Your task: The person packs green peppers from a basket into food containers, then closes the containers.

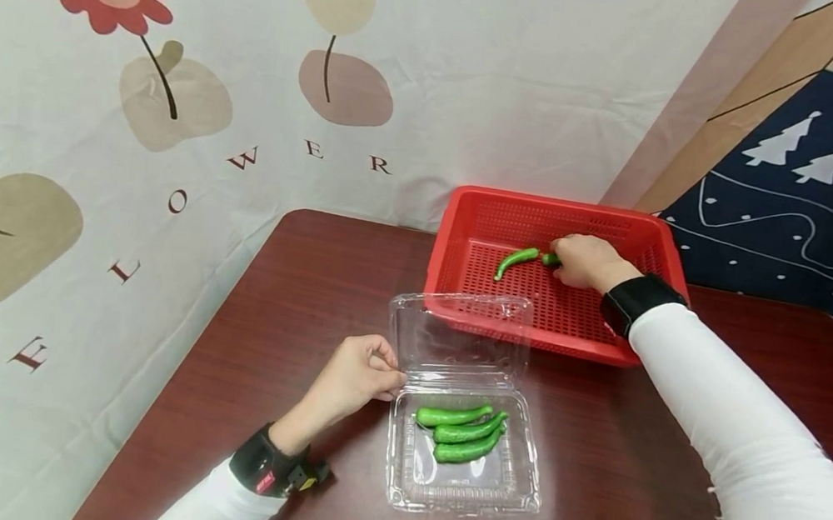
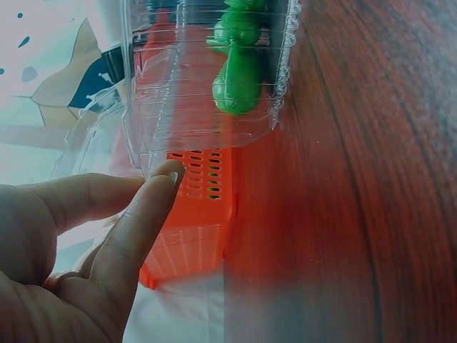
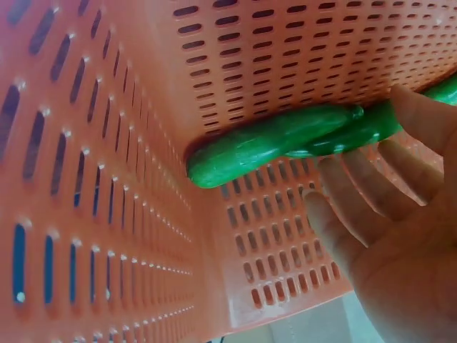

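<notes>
A clear plastic clamshell box [image 1: 526, 484] lies on the table with its lid [image 1: 462, 331] raised. Three green chili peppers [image 1: 471, 434] rest side by side in its base. My left hand [image 1: 356, 371] pinches the box's left edge near the hinge between thumb and forefinger. Inside a red perforated basket [image 1: 462, 214], my right hand [image 1: 584, 261] reaches down to more green peppers. In the right wrist view, its fingers are spread beside a dark green pepper [image 3: 357, 136], and a thicker one [image 3: 246, 146] lies near the basket corner. Another curved pepper [image 1: 516, 263] lies left of that hand.
The red basket stands at the back of the brown table [image 1: 292, 298], directly behind the box; the raised lid overlaps its front wall in the head view. A printed cloth [image 1: 508, 93] hangs behind the table. Both wrists wear black bands [image 1: 638, 302].
</notes>
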Available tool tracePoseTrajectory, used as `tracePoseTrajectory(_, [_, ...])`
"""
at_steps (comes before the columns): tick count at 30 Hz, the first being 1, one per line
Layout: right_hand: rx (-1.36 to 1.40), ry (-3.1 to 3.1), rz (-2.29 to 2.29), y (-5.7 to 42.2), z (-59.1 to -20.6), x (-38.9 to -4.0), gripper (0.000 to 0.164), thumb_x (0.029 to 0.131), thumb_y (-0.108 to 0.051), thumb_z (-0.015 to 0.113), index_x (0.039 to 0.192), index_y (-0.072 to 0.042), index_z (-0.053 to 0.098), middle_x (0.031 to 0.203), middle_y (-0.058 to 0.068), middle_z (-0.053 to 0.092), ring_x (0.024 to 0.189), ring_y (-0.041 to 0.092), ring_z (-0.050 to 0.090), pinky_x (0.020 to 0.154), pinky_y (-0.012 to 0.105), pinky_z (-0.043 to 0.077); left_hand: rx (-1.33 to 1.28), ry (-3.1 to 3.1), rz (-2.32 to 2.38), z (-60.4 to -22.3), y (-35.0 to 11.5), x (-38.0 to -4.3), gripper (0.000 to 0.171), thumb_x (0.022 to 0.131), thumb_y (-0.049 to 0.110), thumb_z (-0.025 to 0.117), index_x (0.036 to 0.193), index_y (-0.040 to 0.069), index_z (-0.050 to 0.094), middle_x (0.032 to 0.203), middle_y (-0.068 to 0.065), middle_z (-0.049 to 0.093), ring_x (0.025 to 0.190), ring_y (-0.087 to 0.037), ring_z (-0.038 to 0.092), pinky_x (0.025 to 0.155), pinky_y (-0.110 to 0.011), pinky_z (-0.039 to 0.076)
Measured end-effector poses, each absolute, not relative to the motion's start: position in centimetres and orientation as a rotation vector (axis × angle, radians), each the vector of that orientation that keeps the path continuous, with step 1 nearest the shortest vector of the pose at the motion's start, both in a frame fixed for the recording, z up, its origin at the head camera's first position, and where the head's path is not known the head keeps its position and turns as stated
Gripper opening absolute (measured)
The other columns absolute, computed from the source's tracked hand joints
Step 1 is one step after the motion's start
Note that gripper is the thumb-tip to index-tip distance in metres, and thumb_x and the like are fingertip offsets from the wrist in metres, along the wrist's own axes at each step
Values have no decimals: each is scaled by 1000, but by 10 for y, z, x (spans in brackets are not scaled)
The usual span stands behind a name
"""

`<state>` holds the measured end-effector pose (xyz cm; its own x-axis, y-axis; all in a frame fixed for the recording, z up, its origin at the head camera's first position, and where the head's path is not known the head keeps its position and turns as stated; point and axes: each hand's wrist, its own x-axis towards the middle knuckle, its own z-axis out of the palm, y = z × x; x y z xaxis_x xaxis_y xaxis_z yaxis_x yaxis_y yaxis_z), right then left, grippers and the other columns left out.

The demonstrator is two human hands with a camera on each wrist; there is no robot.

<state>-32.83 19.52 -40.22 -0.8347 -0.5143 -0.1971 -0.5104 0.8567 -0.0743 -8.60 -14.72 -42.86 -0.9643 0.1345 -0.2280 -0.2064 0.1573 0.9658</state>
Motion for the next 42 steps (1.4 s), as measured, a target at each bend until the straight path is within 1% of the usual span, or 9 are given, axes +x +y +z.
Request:
tracePoseTrajectory(5, [-822, 2836, 17, 196, -403, -329, 4, 90, 0, 73, 93, -2, 70, 89, 14, 67, 83, 31, 62, 79, 51, 59, -76, 2177, 1881, -428, -146, -86, 19, 85, -13, 75, 88, -5, 58, 83, -23, 75, 67, -18, 72, 68, -40, 68])
tracePoseTrajectory(8, [-823, 2838, 33, 197, -404, -329, 8, 90, 3, 72, 87, -4, 69, 85, 12, 64, 80, 30, 58, 75, 47, 56, -71, 2174, 1878, -428, -145, -86, 19, 85, -13, 75, 88, -5, 58, 83, -23, 75, 67, -18, 72, 69, -40, 68])
tracePoseTrajectory(12, [-824, 2836, 36, 197, -405, -329, 12, 89, 6, 70, 87, -6, 69, 79, 10, 61, 76, 29, 53, 71, 43, 53, -54, 2174, 1878, -428, -145, -86, 18, 85, -13, 75, 88, -5, 58, 83, -24, 75, 68, -17, 72, 68, -40, 68])
tracePoseTrajectory(20, [-833, 2830, -8, 196, -403, -329, 15, 88, 8, 72, 86, -7, 70, 75, 8, 61, 75, 28, 54, 69, 41, 52, -60, 2185, 1874, -428, -145, -84, 18, 85, -13, 75, 88, -6, 59, 83, -23, 75, 68, -19, 73, 68, -41, 68])
tracePoseTrajectory(25, [-831, 2832, -50, 199, -395, -329, 11, 87, 6, 74, 89, -5, 71, 77, 9, 62, 75, 28, 55, 70, 43, 52, -45, 2182, 1877, -427, -146, -84, 18, 85, -12, 75, 89, -6, 59, 81, -21, 76, 68, -18, 73, 69, -40, 68])
tracePoseTrajectory(29, [-836, 2864, -95, 199, -380, -326, 8, 89, 0, 77, 96, -3, 75, 88, 12, 71, 80, 29, 61, 78, 49, 60, -46, 2179, 1878, -427, -145, -84, 18, 85, -12, 75, 89, -6, 59, 81, -20, 76, 68, -18, 73, 69, -41, 68])
tracePoseTrajectory(32, [-855, 2891, -141, 199, -367, -323, 10, 91, -3, 77, 101, -1, 76, 93, 15, 74, 82, 30, 64, 83, 53, 61, -49, 2185, 1873, -427, -145, -84, 18, 85, -12, 75, 89, -6, 59, 81, -20, 76, 68, -18, 73, 69, -41, 68])
tracePoseTrajectory(35, [-886, 2910, -170, 200, -357, -319, 11, 92, -3, 76, 103, 0, 75, 96, 16, 74, 83, 31, 65, 86, 53, 61, -49, 2194, 1866, -427, -145, -84, 17, 85, -12, 75, 88, -6, 59, 81, -21, 76, 68, -18, 73, 69, -42, 68])
tracePoseTrajectory(42, [-963, 2938, -241, 195, -340, -311, 14, 94, -6, 74, 108, -2, 75, 101, 15, 74, 87, 31, 64, 85, 53, 60, -74, 2194, 1861, -426, -145, -84, 17, 85, -12, 74, 87, -5, 59, 83, -22, 76, 68, -19, 73, 69, -41, 68])
